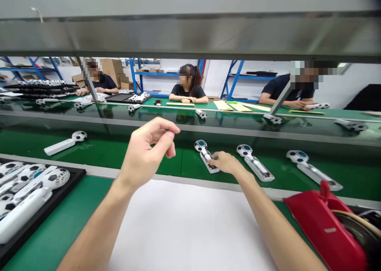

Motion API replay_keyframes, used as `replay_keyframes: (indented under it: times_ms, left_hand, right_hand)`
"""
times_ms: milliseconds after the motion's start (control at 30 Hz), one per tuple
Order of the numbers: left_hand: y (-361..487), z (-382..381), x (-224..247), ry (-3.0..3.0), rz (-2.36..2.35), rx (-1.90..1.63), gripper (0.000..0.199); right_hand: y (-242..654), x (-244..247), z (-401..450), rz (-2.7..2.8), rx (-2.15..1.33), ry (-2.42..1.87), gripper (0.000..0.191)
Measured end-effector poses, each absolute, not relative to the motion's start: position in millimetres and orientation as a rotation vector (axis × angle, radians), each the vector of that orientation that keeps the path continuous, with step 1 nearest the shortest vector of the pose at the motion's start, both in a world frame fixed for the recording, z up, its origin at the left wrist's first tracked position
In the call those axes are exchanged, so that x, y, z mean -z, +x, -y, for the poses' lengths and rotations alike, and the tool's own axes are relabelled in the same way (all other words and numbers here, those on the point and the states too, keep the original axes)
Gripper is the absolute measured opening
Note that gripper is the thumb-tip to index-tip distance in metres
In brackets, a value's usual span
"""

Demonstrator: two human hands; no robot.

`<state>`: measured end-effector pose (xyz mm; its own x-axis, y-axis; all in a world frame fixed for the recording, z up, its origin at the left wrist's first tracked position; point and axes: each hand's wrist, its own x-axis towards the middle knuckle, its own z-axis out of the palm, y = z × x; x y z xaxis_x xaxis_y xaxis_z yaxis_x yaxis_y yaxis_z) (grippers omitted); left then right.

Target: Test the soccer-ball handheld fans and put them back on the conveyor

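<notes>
My left hand (145,150) is raised over the near edge of the belt, fingers curled and thumb pressed against the index finger. Whatever is in that pinch, if anything, is too small to see. Farther right, my right hand (228,162) has its fingers on the handle of a white handheld fan (205,156) with a soccer-ball head. The handle's open side faces up and shows inner parts. Two more opened fans lie to the right, one close by (256,165) and one farther off (318,173). A white sheet (187,223) covers the bench below my hands.
On the belt's left lies another fan (64,143). A black tray (79,175) full of fans stands at the near left, a red container (327,227) at the near right. Three people sit across the belt behind a metal rail. A grey beam (190,32) spans overhead.
</notes>
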<state>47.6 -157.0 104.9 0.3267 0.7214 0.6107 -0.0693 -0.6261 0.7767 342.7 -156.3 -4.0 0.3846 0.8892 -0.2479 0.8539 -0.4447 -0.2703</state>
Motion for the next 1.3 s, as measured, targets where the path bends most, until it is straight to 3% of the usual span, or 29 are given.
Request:
replay_keyframes:
  times_ms: [667, 1300]
  left_hand:
    - [54.6, 154.4, -98.4, 1.877, -0.598, -1.18, 0.011]
    - [55.7, 148.2, -94.7, 1.866, -0.644, -1.052, 0.011]
  right_hand:
    - [350.0, -31.3, 178.2, 1.689, -0.74, -2.154, 0.057]
    - [339.9, -41.4, 194.1, 1.895, -0.883, -2.133, 0.072]
